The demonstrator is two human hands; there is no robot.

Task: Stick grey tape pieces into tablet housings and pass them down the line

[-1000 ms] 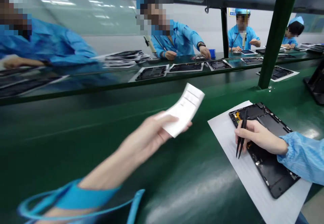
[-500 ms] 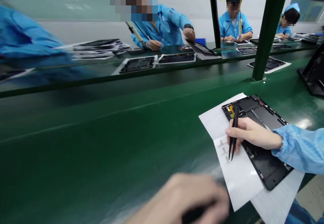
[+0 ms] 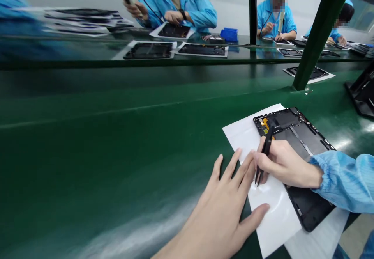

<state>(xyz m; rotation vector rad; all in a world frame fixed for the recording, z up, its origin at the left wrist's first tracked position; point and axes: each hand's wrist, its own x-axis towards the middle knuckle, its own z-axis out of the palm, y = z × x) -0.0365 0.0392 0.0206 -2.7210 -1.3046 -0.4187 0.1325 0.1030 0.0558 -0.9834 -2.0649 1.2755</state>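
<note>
My left hand (image 3: pixel 226 202) lies flat with fingers spread on the green belt, its fingertips and thumb on the edge of a white backing sheet (image 3: pixel 270 212). My right hand (image 3: pixel 282 163) is closed on black tweezers (image 3: pixel 264 151), tips pointing down at that sheet. Under my right hand lies an opened black tablet (image 3: pixel 295 134) with an orange flex part at its top left corner. The tablet rests on a larger white sheet (image 3: pixel 242 132).
The green conveyor belt (image 3: pixel 117 142) stretches left. A green post (image 3: pixel 318 36) stands behind the tablet, a black stand (image 3: pixel 362 95) at far right. Across a raised shelf (image 3: pixel 146 58) with more tablets, several people in blue coats work; a blue bin (image 3: pixel 229 34) sits there.
My left hand, which held a small white label sheet up over the belt, has come down and now lies flat on the sheet beside the tablet. The tweezers tilted toward it.
</note>
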